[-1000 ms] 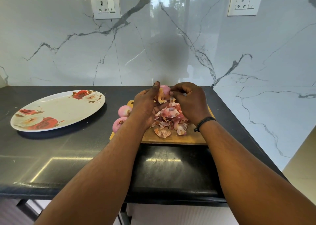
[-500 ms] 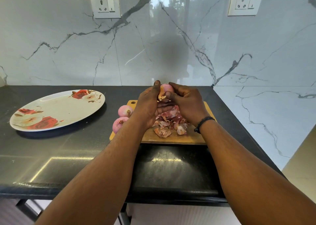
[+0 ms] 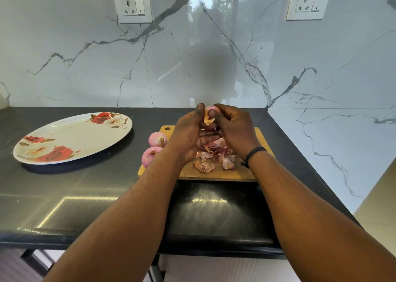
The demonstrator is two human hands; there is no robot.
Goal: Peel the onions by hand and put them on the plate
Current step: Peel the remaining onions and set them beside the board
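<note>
While my left hand (image 3: 188, 136) holds an onion (image 3: 211, 115), my right hand (image 3: 233, 129) pinches its skin. Two more onions (image 3: 154, 148) sit left of the peels (image 3: 214, 155). I see the plate (image 3: 72, 138) far left.

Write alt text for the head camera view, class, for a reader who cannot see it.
Both hands, left hand and right hand, peel an onion above a cutting board heaped with skins. Two peeled onions rest at the board's left; a floral plate lies further left.

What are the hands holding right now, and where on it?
One onion, held above the cutting board. The left hand cups its left side and underside; the right hand pinches loose skin at its near end.
</note>
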